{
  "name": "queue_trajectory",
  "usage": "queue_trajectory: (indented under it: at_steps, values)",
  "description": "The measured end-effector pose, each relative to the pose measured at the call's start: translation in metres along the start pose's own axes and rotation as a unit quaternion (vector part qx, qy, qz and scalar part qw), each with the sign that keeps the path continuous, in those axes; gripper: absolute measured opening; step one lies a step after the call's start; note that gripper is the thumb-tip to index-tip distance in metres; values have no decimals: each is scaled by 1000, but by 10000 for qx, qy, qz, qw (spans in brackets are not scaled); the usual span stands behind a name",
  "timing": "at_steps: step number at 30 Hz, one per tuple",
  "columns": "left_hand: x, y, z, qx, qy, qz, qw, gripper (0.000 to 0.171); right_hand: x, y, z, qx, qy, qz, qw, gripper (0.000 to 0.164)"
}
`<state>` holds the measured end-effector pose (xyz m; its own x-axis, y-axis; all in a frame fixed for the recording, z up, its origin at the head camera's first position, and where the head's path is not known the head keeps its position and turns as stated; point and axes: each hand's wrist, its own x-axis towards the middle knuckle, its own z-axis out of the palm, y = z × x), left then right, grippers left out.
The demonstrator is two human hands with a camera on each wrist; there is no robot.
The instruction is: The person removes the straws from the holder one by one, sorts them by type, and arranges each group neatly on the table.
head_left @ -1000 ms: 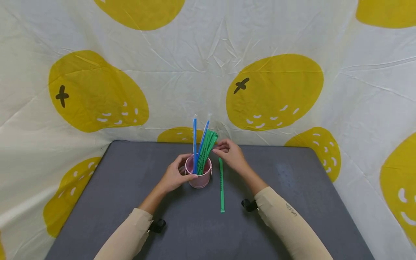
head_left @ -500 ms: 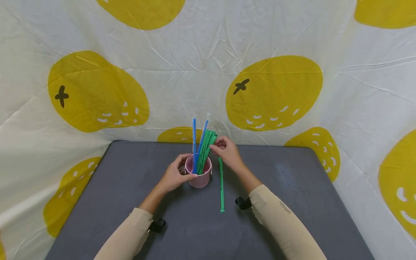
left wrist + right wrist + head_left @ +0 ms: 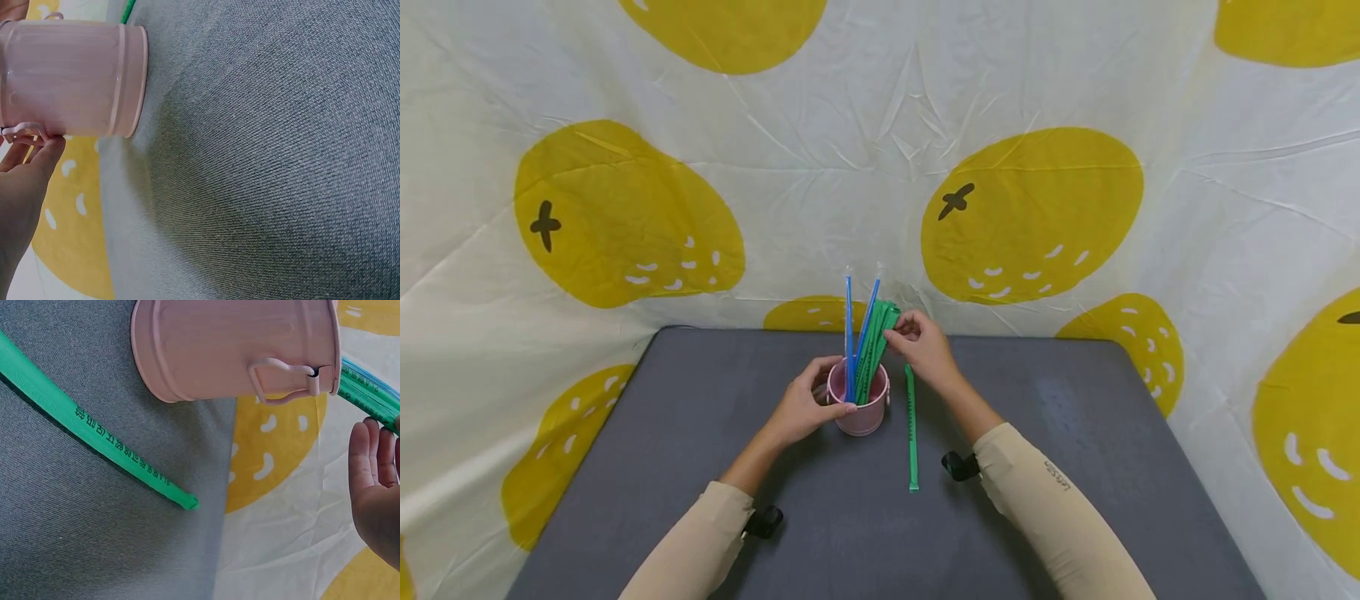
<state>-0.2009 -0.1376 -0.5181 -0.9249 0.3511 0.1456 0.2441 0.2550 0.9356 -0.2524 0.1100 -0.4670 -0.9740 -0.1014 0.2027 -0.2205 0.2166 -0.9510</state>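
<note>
My left hand [image 3: 801,407] grips the side of a small pink metal bucket [image 3: 861,420], thumb at the near rim and fingers round the far side. Inside lean several green wrapped drinking straws [image 3: 874,342] and two blue straws [image 3: 849,333] in clear sleeves. At the bunch's upper right, my right hand [image 3: 927,348] pinches a green straw between thumb and fingers. The right wrist view shows those fingers [image 3: 361,453] right at the green wrappers, their tips partly cut off by the frame edge. The bucket [image 3: 69,78] stands upright, its side handle beside the left fingers.
One loose green wrapped straw [image 3: 912,433] lies lengthwise on the dark grey table [image 3: 700,467], just right of the bucket. Behind the table's back edge hangs a white cloth [image 3: 820,217] with large yellow fruit prints.
My right hand has moved slightly left and up, from beside the green straws to their upper ends. The left hand and bucket have stayed put.
</note>
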Motion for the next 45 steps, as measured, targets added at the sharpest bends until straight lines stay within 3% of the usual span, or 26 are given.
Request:
queue_trajectory:
  at_steps: [20, 32, 45]
  values:
    - [1, -3, -1, -44, -32, 11, 10000, 77, 1, -22, -7, 301, 67, -12, 9995, 20]
    - [0, 0, -2, -98, -15, 8, 10000, 76, 10, -49, -28, 552, 24, -342, 9979, 24]
    - [-4, -3, -3, -58, -71, 45, 9999, 75, 13, -87, -56, 596, 368, -856, 9939, 27]
